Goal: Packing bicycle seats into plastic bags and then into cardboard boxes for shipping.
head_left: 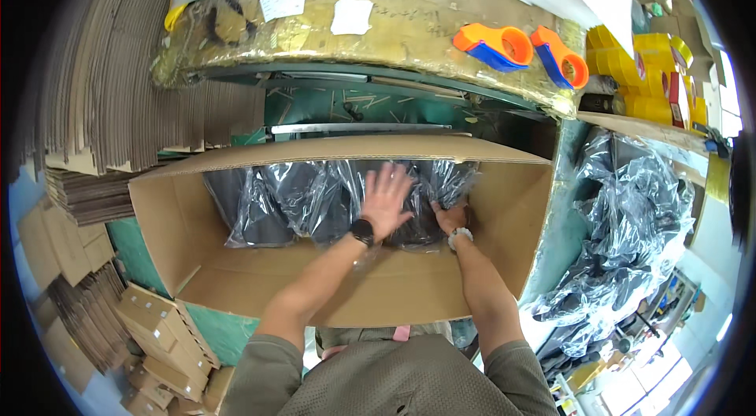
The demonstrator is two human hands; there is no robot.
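Note:
A large open cardboard box (252,282) lies in front of me. Along its far side is a row of dark items in clear plastic bags (264,203), their exact kind hidden by the glossy wrap. My left hand (386,199), with a black watch on the wrist, rests over the middle bags, its fingers spread and slightly blurred. At the right end of the row, my right hand (450,218) grips the last plastic bag (450,180); its thumb shows in front, while the other fingers are partly hidden. A beaded bracelet (460,236) circles that wrist.
Beyond the box stands a tape-covered table (315,38) bearing two orange-and-blue tape dispensers (496,46). Yellow tape rolls (646,62) are stacked at the right, above more plastic-bagged dark items (630,211). Flattened cardboard (110,62) is stacked at the left.

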